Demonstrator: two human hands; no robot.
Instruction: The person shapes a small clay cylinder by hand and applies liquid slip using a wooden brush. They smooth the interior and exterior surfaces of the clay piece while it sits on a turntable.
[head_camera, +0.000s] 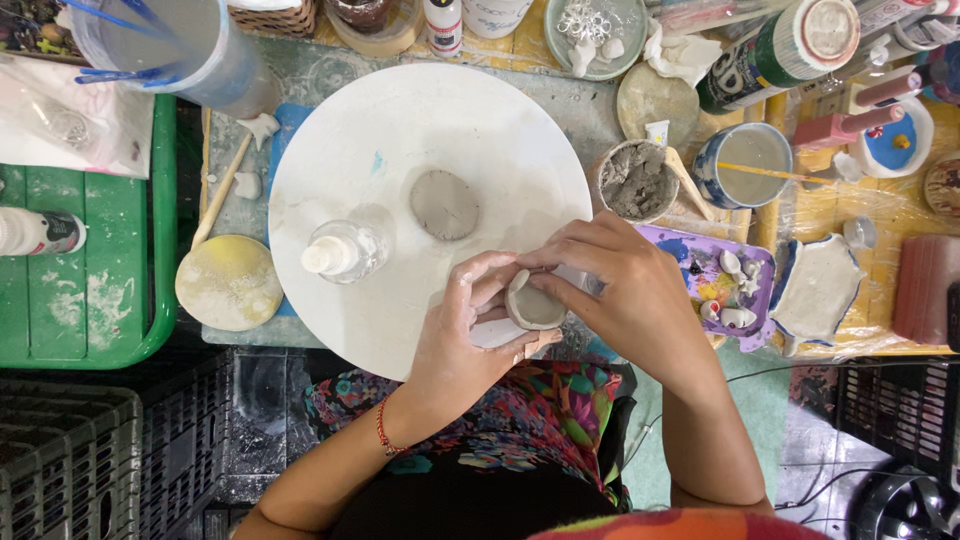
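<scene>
Both hands pinch clay cup (533, 302) over round board's (380, 130) edge.

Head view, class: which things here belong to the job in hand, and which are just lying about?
In use:
small clay bowl
left hand
right hand
white round board
flat clay disc

Lying about:
clear squeeze bottle
yellow sponge
purple paint palette
green tray

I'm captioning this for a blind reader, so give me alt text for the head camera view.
Seen from above, the left hand and right hand pinch a small clay cup over a round white board. On the board lie a flat clay disc and a clear spray bottle.
</scene>
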